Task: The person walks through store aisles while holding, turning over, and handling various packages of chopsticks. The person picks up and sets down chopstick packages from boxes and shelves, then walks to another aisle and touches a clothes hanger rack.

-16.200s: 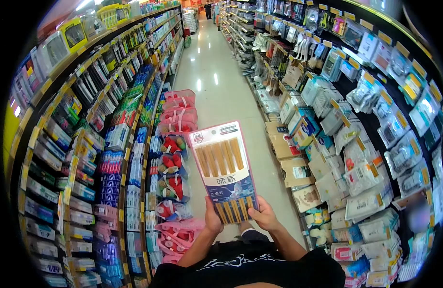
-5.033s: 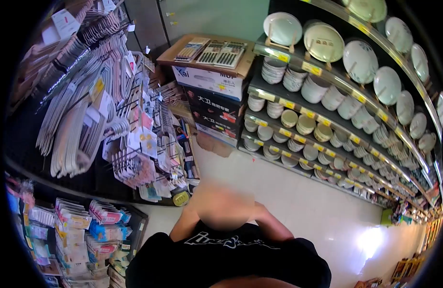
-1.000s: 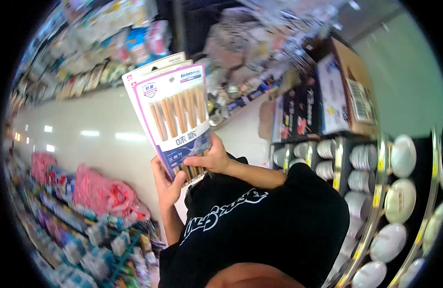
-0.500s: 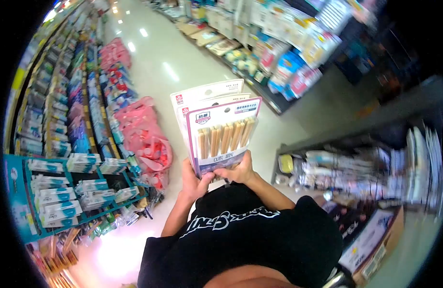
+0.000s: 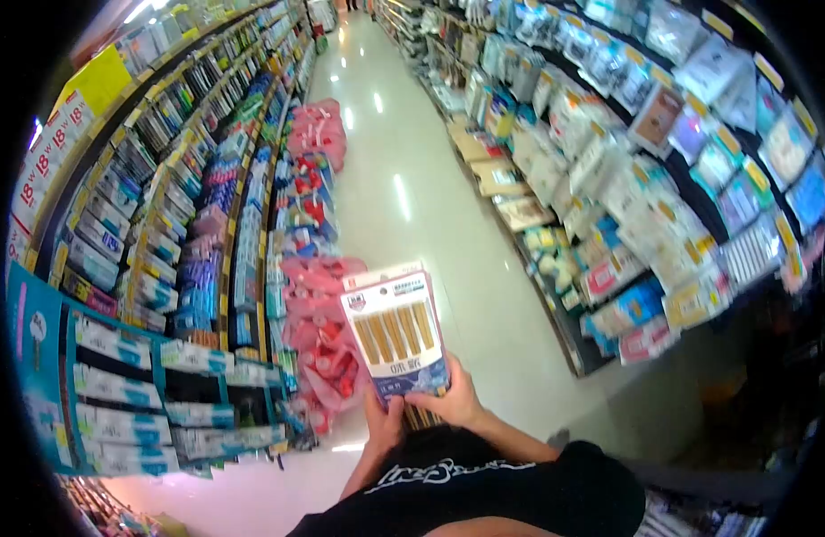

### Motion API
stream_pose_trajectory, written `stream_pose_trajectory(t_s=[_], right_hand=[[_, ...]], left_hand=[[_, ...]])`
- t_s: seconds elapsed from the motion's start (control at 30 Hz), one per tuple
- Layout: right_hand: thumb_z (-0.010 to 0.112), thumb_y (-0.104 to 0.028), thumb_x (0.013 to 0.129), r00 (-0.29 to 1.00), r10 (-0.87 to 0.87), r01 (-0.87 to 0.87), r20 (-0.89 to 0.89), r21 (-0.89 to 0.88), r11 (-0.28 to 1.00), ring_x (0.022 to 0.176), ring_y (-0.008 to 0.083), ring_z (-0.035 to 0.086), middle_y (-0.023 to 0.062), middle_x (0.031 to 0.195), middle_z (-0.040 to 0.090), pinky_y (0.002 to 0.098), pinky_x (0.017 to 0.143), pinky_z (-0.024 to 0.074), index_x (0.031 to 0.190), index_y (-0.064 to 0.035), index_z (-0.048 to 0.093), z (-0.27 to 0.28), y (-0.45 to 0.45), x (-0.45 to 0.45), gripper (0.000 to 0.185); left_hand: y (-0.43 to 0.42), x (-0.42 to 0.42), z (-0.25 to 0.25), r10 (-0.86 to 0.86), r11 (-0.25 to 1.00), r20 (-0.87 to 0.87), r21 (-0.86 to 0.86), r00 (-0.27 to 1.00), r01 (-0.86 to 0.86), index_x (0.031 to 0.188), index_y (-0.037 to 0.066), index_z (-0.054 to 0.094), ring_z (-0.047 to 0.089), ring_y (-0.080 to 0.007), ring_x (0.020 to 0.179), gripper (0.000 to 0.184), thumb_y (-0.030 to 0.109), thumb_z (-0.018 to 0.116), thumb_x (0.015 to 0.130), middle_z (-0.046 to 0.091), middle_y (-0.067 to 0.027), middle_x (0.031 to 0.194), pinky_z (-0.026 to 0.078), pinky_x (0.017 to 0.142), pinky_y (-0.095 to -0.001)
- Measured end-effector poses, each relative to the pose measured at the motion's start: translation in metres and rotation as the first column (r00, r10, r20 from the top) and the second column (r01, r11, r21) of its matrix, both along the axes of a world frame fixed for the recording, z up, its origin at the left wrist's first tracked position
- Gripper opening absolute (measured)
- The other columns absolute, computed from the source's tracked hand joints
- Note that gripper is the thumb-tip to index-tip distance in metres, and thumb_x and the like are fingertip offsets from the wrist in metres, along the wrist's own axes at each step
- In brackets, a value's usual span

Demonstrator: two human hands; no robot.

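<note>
Both hands hold a small stack of carded chopstick packs in front of the chest. The front card has a purplish border, a clear window with short bundles of light wooden chopsticks, and a blue lower part. My left hand grips the lower left corner, its thumb on the front. My right hand is closed round the lower right corner, thumb laid across the bottom edge. Another card's edge shows behind the top. The fingers behind the packs are hidden.
Pink plastic bags with goods lie along the left shelves. A teal display rack of boxed items stands close on the left. Hanging packages line the shelf on the right. A shiny aisle floor runs ahead between them.
The view has swung round and up, so the aisle now runs straight ahead. The packs sit lower in view, more tightly stacked and facing me. Both hands keep their hold.
</note>
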State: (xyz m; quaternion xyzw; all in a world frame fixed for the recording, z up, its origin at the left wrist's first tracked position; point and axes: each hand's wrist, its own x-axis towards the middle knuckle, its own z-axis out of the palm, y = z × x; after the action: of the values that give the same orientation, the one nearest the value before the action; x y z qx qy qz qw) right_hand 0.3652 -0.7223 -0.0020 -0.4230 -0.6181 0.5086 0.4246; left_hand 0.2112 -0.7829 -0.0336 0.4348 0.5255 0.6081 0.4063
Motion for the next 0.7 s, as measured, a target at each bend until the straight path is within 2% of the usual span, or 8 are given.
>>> stream_pose_trajectory(t_s=[0.07,0.17,0.2,0.3,0.4,0.5,0.53,0.7], right_hand=[[0.086,-0.025,0.07,0.998,0.018,-0.018,0.052,-0.009,1.0,0.111,0.0222,0.059,0.0179,0.12,0.061,0.0352,0.096,0.0463,0.139,0.0062,0.036,0.0,0.055,-0.023,0.091],[0.084,-0.032,0.072,0.992,0.022,-0.02,0.128,-0.018,1.0,0.11,0.0251,0.062,0.0206,0.119,0.062,0.0354,0.093,0.0481,0.141,0.0042,0.033,-0.003,0.128,-0.053,0.093],[0.083,-0.032,0.073,0.99,0.02,-0.016,0.141,-0.027,1.0,0.109,0.025,0.062,0.0205,0.119,0.062,0.0351,0.093,0.0483,0.141,0.0036,0.033,-0.008,0.157,-0.063,0.092],[0.08,-0.031,0.076,0.988,0.014,0.0,0.155,-0.09,0.996,0.108,0.0244,0.063,0.0178,0.118,0.063,0.0351,0.092,0.0484,0.141,0.0012,0.035,-0.007,0.234,-0.092,0.085],[0.079,-0.028,0.077,0.997,0.001,0.004,0.08,-0.058,0.998,0.106,0.0223,0.063,0.015,0.116,0.064,0.0345,0.092,0.0483,0.138,-0.0008,0.039,0.009,0.3,-0.122,0.078],[0.079,-0.026,0.077,0.998,-0.023,0.027,0.051,-0.081,0.996,0.106,0.0206,0.062,0.0148,0.116,0.063,0.034,0.092,0.048,0.138,-0.0013,0.039,0.01,0.363,-0.148,0.078],[0.08,-0.025,0.076,0.999,-0.006,0.001,-0.039,-0.12,0.993,0.107,0.0194,0.061,0.0141,0.118,0.063,0.0333,0.093,0.0476,0.139,-0.0001,0.038,0.015,0.383,-0.156,0.08],[0.078,-0.018,0.078,0.994,0.012,-0.029,-0.111,-0.158,0.987,0.109,0.018,0.059,0.012,0.12,0.06,0.0328,0.094,0.0467,0.139,0.0021,0.039,-0.028,0.488,-0.175,0.075]], left_hand=[[0.049,-0.019,-0.017,0.051,0.999,0.089,-0.013,0.995,-0.05,0.134,-0.002,0.039,0.052,-0.0202,0.11,0.068,0.045,0.062,0.091,0.054,-0.0115,0.121,0.042,0.096,-0.0359],[0.126,-0.043,-0.044,0.063,0.997,0.259,-0.052,0.964,-0.052,0.127,-0.003,0.044,0.055,-0.019,0.104,0.05,0.032,0.06,0.094,0.056,-0.0115,0.116,0.044,0.092,-0.0345],[0.153,-0.058,-0.049,0.051,0.99,0.173,-0.14,0.984,-0.027,0.125,-0.002,0.046,0.055,-0.0189,0.101,0.042,0.027,0.056,0.096,0.057,-0.011,0.114,0.045,0.09,-0.0338],[0.231,-0.089,-0.033,0.063,0.953,0.41,-0.295,0.91,0.067,0.123,-0.002,0.048,0.056,-0.0174,0.1,0.036,0.024,0.052,0.098,0.058,-0.0092,0.112,0.046,0.089,-0.0326],[0.305,-0.114,-0.031,-0.031,0.993,0.386,-0.094,0.922,0.072,0.121,0.001,0.05,0.057,-0.0149,0.097,0.033,0.026,0.049,0.1,0.059,-0.0076,0.111,0.046,0.086,-0.0307],[0.369,-0.144,-0.025,0.017,0.978,0.296,-0.203,0.955,0.046,0.124,-0.001,0.049,0.056,-0.015,0.1,0.036,0.023,0.052,0.098,0.059,-0.0095,0.114,0.046,0.088,-0.032],[0.39,-0.156,-0.024,-0.043,0.974,0.267,-0.206,0.963,0.1,0.123,-0.001,0.049,0.056,-0.016,0.101,0.035,0.023,0.053,0.097,0.059,-0.0099,0.113,0.045,0.089,-0.0336],[0.489,-0.177,-0.04,-0.042,0.981,0.152,-0.183,0.988,0.07,0.119,-0.001,0.05,0.057,-0.0203,0.1,0.038,0.029,0.055,0.096,0.06,-0.0118,0.111,0.045,0.09,-0.0358]])
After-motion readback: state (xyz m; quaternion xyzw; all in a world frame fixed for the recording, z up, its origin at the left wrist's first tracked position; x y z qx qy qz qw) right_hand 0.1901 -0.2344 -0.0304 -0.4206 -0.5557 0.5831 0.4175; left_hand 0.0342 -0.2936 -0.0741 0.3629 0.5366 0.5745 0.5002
